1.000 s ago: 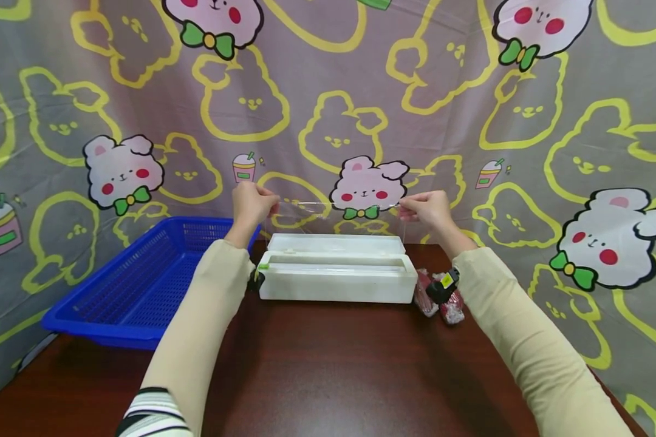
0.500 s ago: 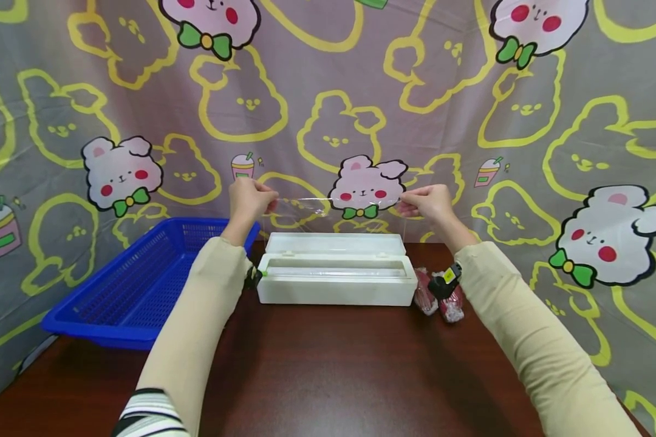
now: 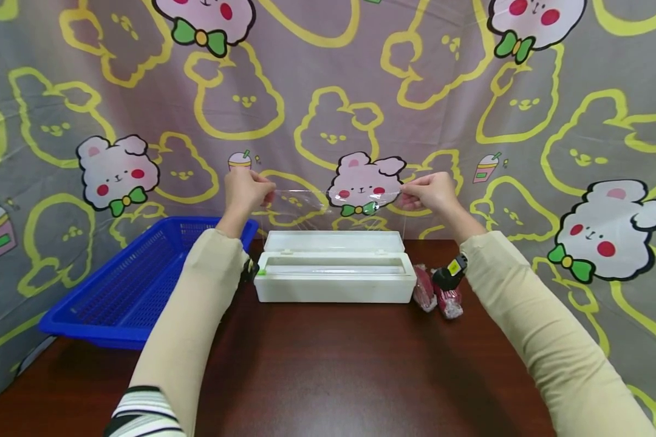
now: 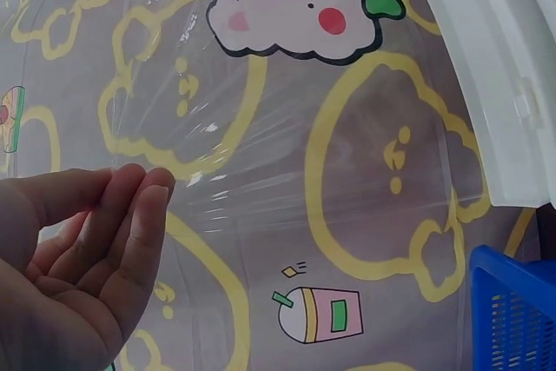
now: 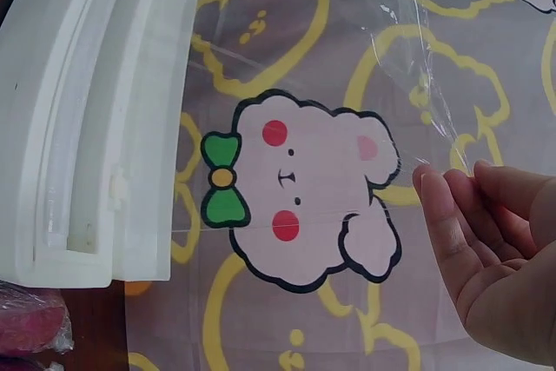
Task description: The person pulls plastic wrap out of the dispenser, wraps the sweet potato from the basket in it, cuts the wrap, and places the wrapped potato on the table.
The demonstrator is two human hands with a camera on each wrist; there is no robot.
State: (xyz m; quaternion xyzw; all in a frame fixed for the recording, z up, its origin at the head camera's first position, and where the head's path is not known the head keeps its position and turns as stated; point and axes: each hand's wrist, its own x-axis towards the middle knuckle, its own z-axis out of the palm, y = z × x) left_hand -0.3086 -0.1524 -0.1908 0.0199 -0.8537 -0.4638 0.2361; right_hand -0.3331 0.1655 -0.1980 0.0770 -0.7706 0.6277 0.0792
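Note:
A clear sheet of plastic wrap (image 3: 328,203) stretches between both hands above a white wrap dispenser box (image 3: 333,290). My left hand (image 3: 245,193) pinches its left upper corner between thumb and fingertips; creases fan out from that pinch in the left wrist view (image 4: 204,184). At the opposite corner my right hand (image 3: 430,193) pinches the film the same way. The dispenser's lid (image 3: 333,241) is tipped back, and a roll of wrap (image 3: 333,269) lies inside. From the box the film rises toward the hands. A green slider (image 3: 262,272) sits at the box's left end.
A blue plastic basket (image 3: 95,332) stands on the left of the dark wooden table (image 3: 328,364). Right of the dispenser lie red plastic-wrapped packages (image 3: 425,290), partly behind the right wrist camera (image 3: 451,274). A patterned curtain (image 3: 284,48) hangs close behind.
Both hands have risen slightly, and the film between them now stands higher and looks more taut. The dispenser shifted slightly in view; the basket stays put.

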